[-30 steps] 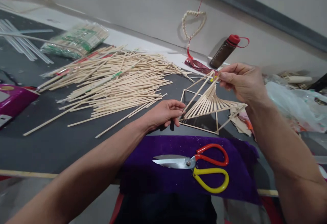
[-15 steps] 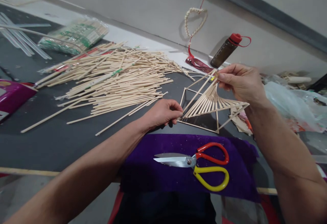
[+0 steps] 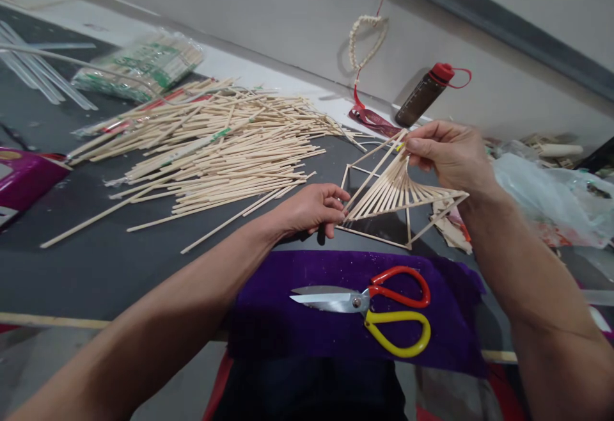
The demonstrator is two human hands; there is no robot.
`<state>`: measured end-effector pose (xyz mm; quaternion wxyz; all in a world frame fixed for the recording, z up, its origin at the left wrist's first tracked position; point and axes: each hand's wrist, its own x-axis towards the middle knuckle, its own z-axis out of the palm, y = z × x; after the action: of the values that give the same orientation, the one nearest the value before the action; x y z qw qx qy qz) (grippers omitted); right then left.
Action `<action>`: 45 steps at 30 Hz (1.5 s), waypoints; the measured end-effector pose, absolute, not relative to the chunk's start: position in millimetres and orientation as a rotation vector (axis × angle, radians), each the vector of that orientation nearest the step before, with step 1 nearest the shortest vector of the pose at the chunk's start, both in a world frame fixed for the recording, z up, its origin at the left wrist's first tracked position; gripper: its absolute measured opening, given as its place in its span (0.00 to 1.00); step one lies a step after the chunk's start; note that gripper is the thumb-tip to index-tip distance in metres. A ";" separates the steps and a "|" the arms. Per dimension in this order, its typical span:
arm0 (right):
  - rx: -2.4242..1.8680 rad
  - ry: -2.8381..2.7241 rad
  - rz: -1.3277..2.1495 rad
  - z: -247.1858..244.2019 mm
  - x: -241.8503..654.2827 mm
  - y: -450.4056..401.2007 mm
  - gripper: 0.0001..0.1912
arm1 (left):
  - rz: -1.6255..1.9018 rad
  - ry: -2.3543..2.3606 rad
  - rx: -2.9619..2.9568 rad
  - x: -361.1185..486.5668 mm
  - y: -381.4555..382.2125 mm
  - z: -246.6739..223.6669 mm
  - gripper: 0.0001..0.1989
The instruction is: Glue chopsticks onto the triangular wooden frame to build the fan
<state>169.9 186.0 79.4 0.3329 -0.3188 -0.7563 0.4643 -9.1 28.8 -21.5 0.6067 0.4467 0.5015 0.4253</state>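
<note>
Fingers of the left hand [image 3: 319, 210] have parted since the previous frame beside the stick frame [image 3: 396, 181]; contact is unclear. Right hand [image 3: 448, 152] pinches its top, above the tabletop [image 3: 119, 274], right of loose sticks [image 3: 249, 146].

Stick frame [image 3: 399, 178], obstacle beyond scissors [image 3: 356, 302]

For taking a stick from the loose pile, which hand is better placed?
Probably the left hand: it is nearer to the loose sticks, at the near left corner of the stick frame. The right hand is farther away and seems to pinch the frame's top.
</note>
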 end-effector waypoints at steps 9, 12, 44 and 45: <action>-0.851 -1.991 1.175 78.8 170.0 186.3 0.07 | 0.916 1.166 1.040 -7.3 32.0 -19.2 0.14; -0.842 -2.008 1.159 77.8 171.0 188.5 0.08 | 0.925 1.155 1.037 -7.3 31.5 -19.8 0.13; -0.846 -1.988 1.186 74.9 173.0 191.0 0.07 | 0.907 1.105 1.020 -9.5 32.3 -20.1 0.12; -0.840 -1.988 1.187 74.4 173.0 191.4 0.07 | 0.907 1.109 1.019 -9.3 32.4 -20.0 0.12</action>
<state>173.0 191.4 74.4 0.3326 -0.3217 -0.7612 0.4544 -9.3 32.4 -20.0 0.6379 0.4462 0.4860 0.3973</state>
